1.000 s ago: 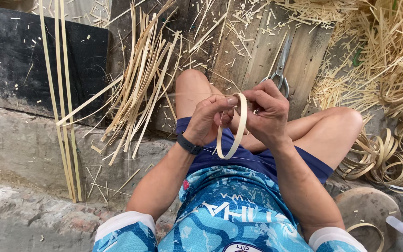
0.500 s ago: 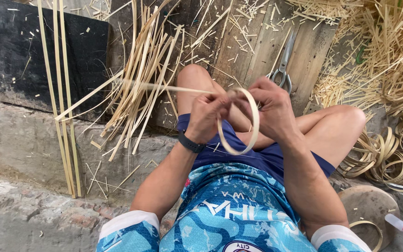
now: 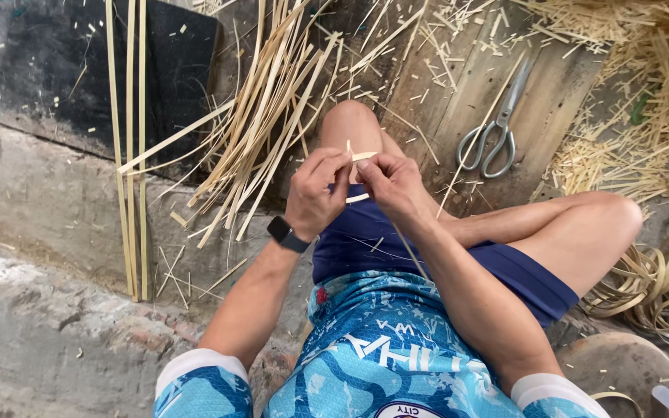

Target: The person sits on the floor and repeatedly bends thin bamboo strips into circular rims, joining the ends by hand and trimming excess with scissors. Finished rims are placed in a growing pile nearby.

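Both hands (image 3: 358,186) around bamboo strip (image 3: 361,157), mid-lap.

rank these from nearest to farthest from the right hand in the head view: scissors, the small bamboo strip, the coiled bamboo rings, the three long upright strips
1. small bamboo strip, pinched between the right hand and the left hand
2. scissors, up and to the right on the wooden boards
3. three long upright strips, far left
4. coiled bamboo rings, far right, by the knee
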